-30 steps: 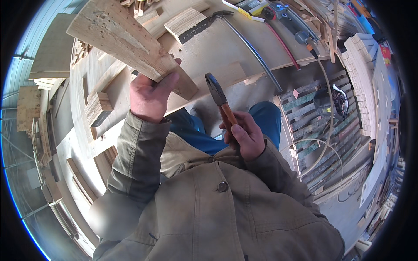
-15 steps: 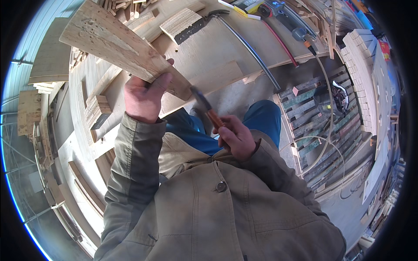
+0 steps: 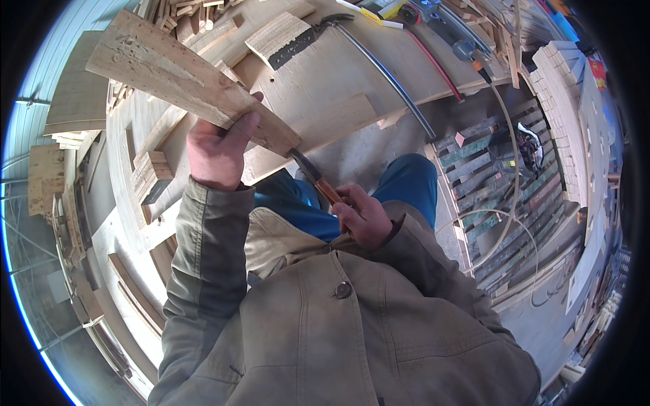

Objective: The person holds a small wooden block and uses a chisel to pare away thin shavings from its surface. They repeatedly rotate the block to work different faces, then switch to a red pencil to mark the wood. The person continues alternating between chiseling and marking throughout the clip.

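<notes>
My left grip (image 3: 220, 150), a bare hand, is closed around a wooden board (image 3: 172, 74), with the thumb lying on its upper face and a fingertip showing at the far edge. The board is raised above the tabletop (image 3: 298, 91) and lies slanting in the view: its wide end is at the upper left, its narrow end points to the lower right, near to my body. The face which I see is rough and marked with small dark spots.

My right grip (image 3: 362, 213) is wrapped on the orange-brown handles of the pliers (image 3: 318, 179). The dark nose of the pliers meets the narrow end of the board, at its corner. I cannot tell if the jaws pinch something there, because this place is too small for me.

Behind the board, a layered wood block (image 3: 279, 40) with one dark side rests on the tabletop. Beside it lies a claw hammer (image 3: 382, 66) with a shiny metal handle, and farther right, a red rod (image 3: 440, 71). A second wood block (image 3: 152, 177) is to the left of my left grip. On my right side I see a slatted pallet (image 3: 475, 177), below the tabletop's edge.
</notes>
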The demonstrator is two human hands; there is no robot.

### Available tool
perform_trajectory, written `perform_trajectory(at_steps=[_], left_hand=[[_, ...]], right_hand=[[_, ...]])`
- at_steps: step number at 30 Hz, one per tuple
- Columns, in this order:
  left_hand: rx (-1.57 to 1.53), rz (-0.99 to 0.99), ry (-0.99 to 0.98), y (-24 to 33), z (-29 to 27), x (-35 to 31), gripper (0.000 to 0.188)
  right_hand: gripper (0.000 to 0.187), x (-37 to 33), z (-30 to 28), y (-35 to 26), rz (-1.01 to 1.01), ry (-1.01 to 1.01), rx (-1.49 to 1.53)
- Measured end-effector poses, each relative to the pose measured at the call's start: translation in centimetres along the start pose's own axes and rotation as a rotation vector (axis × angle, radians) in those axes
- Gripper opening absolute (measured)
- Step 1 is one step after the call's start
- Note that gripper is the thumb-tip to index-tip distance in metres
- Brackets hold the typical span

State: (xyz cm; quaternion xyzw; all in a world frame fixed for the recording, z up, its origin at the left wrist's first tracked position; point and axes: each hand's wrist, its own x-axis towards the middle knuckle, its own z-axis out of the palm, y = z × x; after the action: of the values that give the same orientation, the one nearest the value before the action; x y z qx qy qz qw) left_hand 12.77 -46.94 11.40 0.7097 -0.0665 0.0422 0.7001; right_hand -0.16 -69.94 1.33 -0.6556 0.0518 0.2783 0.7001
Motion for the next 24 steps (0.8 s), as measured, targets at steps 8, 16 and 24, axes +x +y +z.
perform_trajectory(at_steps=[8,16,24], left_hand=[[0.0,-0.032,0.02,-0.4,-0.5,0.4,0.034],[-0.033,-0.058,0.038,-0.5,-1.0,0.8,0.033],[-0.087,-0.147,0.1,-1.6,-3.4,1.6,0.032]], right_hand=[[0.035,-0.4,-0.4,-0.1,-0.312,0.071,0.13],[0.037,0.1,-0.9,0.0,-0.152,0.061,-0.003],[0.037,-0.2,-1.8,-1.0,-0.153,0.114,0.042]])
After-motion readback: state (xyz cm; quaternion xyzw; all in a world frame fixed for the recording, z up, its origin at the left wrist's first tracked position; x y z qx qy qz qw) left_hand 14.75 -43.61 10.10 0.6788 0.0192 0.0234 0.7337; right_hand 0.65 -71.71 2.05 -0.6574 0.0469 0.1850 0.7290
